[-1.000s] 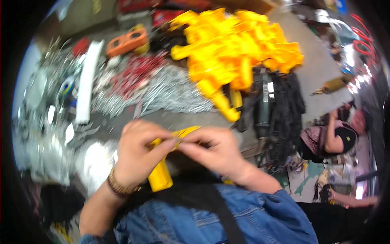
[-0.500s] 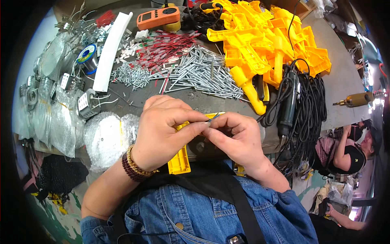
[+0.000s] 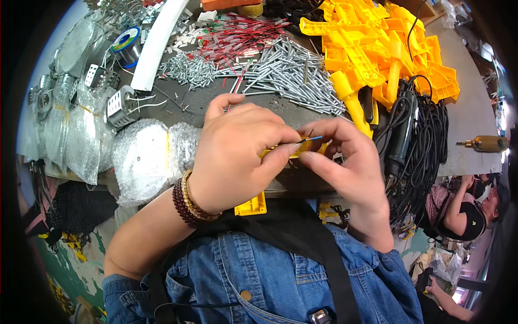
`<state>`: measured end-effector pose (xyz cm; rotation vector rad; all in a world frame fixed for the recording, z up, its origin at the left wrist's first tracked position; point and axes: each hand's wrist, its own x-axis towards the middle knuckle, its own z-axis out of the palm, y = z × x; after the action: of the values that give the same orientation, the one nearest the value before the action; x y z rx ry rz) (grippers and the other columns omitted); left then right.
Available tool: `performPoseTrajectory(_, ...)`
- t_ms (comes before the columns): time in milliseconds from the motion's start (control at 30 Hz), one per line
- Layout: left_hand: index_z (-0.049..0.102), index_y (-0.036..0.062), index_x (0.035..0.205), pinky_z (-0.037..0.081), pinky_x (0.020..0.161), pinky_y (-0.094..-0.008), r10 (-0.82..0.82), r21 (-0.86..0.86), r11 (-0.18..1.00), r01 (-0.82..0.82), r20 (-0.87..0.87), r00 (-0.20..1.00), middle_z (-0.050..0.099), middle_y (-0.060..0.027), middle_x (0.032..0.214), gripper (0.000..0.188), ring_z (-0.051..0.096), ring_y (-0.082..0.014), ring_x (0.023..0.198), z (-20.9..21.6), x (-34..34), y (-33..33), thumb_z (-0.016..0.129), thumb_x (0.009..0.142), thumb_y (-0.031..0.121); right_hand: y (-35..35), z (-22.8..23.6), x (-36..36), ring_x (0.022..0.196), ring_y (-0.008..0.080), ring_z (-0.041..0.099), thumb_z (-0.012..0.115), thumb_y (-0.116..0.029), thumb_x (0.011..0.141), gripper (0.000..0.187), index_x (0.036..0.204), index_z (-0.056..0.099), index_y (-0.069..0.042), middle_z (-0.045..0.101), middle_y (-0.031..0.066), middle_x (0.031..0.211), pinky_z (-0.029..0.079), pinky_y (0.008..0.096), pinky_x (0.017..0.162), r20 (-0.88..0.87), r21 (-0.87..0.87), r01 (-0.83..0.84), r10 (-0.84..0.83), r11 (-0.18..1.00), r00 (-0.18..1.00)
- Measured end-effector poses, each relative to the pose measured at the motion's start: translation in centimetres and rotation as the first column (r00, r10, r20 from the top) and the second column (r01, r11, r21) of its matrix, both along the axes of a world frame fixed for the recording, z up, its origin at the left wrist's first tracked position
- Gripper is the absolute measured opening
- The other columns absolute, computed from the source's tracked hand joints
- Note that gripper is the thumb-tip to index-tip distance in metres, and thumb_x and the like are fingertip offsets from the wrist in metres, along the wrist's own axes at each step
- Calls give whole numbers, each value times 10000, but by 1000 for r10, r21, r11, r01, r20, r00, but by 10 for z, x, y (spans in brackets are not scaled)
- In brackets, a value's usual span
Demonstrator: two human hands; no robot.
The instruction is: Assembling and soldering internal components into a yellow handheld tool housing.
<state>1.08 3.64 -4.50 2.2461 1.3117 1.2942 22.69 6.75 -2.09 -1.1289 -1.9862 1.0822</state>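
Between the thumb and forefinger of my left hand (image 3: 245, 151) a thin wire with a blue end (image 3: 314, 138) is pinched, its tip pointing right. My right hand (image 3: 350, 162) is just right of that tip, thumb and fingers apart, slightly blurred. Below both hands lies a yellow plastic housing (image 3: 251, 206) at the table's front edge, mostly hidden by my left hand.
Long screws (image 3: 297, 75), short screws (image 3: 191, 71) and red wires (image 3: 237, 35) lie piled ahead. Yellow housings (image 3: 356, 48) are heaped far right, beside a black corded tool (image 3: 402, 129). A solder spool (image 3: 126, 46), bubble-wrapped parts (image 3: 141, 162) and a white strip (image 3: 159, 46) are left. Other people appear at right.
The fingers of my right hand have come apart and moved right, off the wire. My left hand keeps its pinch. The whole view has shifted a little.
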Motion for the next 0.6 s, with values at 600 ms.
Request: performPoseTrajectory(600, 707, 107, 927, 389, 1050, -501, -41, 34, 999, 39, 69, 997, 655, -27, 719, 108, 651, -212, 698, -6, 0, -1, 742, 825, 95, 24, 2, -4, 713, 180, 587, 690, -157, 951, 179, 961, 595, -6, 613, 56, 814, 481, 317, 636, 36, 292, -213, 212, 933, 977)
